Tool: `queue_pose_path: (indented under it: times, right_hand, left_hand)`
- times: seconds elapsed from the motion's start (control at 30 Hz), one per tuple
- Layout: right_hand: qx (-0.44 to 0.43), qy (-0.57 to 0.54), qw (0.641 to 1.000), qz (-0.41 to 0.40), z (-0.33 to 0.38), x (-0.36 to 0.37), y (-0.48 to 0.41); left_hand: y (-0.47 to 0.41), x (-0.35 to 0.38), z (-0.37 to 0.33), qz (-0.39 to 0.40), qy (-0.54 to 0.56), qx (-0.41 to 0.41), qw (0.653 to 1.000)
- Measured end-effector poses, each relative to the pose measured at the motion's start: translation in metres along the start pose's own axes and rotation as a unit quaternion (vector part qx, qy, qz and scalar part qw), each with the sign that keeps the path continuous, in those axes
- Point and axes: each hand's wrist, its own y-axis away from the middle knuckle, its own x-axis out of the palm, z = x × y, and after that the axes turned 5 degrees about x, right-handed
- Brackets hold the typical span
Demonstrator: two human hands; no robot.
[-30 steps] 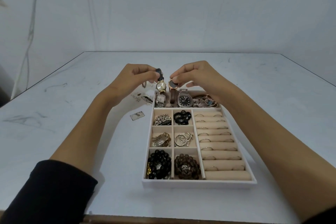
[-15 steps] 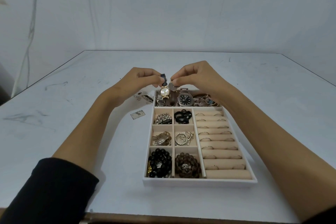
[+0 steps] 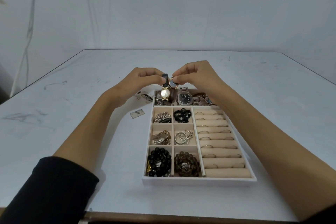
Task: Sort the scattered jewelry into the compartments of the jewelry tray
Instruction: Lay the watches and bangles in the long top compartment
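There was the worktop [image 3: 72, 132], and on it our jewelry tray [image 3: 200, 181], toward the near edge, its small compartments and ring rolls already filled. Both hands were up over the long compartment on the tray's far side. Our left hand [image 3: 145, 78] was pinching the black strap of the gold watch [image 3: 165, 93], which hung dial-forward with its lower end down in the left end of that compartment. Our right hand [image 3: 196, 76] was pinching the dark-faced watch [image 3: 172, 83] by its rim, right beside that strap and just above the steel watch [image 3: 185, 98] lying in the compartment. Smallest of all, a flat scrap [image 3: 138, 113] lay on the worktop just off the tray's left side.

To do this well, we reckoned, the watches wanted lowering one at a time, dial up, beside the steel watch and not on top of it. The fingers should let go only once each one rested.

And against a second before, our left hand had slid in toward the right one and dropped a little, so the gold watch hung lower. The dark-faced watch had barely moved.
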Motion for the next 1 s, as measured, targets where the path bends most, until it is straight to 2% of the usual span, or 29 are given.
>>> queue_pose_path:
  times: [0.23, 0.37, 0.63, 0.87, 1.0]
  right_hand:
    - [0.005, 0.014, 1.0, -0.002, -0.002, 0.004, 0.003]
    - [0.005, 0.058, 0.998, 0.008, 0.005, -0.002, 0.004]
    - [-0.015, 0.225, 0.959, 0.171, 0.026, -0.01, 0.029]
    - [-0.008, 0.225, 0.96, 0.163, 0.024, -0.003, 0.027]
    - [-0.027, 0.279, 0.953, 0.113, 0.023, 0.006, 0.024]
  left_hand:
    - [-0.002, 0.003, 0.003, 0.018, 0.015, -0.009, 1.0]
    - [-0.003, 0.004, 0.005, 0.002, 0.019, -0.022, 1.0]
    - [-0.001, 0.001, 0.01, -0.014, 0.025, -0.037, 0.999]
    - [-0.001, 0.001, 0.01, -0.011, 0.039, -0.043, 0.998]
    - [-0.001, 0.001, 0.009, -0.008, 0.039, -0.043, 0.998]
